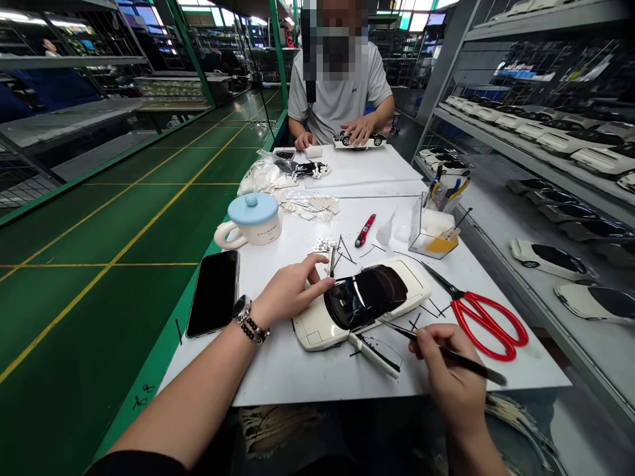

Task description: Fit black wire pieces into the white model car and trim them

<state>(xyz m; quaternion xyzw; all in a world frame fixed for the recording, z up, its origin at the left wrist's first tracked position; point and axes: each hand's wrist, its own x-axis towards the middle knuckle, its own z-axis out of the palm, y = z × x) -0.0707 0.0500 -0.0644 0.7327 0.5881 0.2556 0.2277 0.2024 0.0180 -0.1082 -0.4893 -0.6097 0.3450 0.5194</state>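
A white model car body (317, 325) with a glossy black roof lies on the white table (297, 370) in front of me. My left hand (290, 289) rests its fingertips on the car's roof edge, fingers bent and pressing. My right hand (449, 373) is closed on thin black tweezers (446, 352) whose tips reach the car's side by the roof. A white-and-black trim piece (377, 355) lies just before the car. Thin black strips (342, 252) are scattered around it.
Red scissors (489, 322) lie right of the car, a black phone (214, 292) left, a blue-lidded mug (253, 221) behind. A clear tool box (436, 231) and red knife (365, 231) sit farther back. A person across handles another model car (358, 139). Shelves of car bodies (550, 259) line the right.
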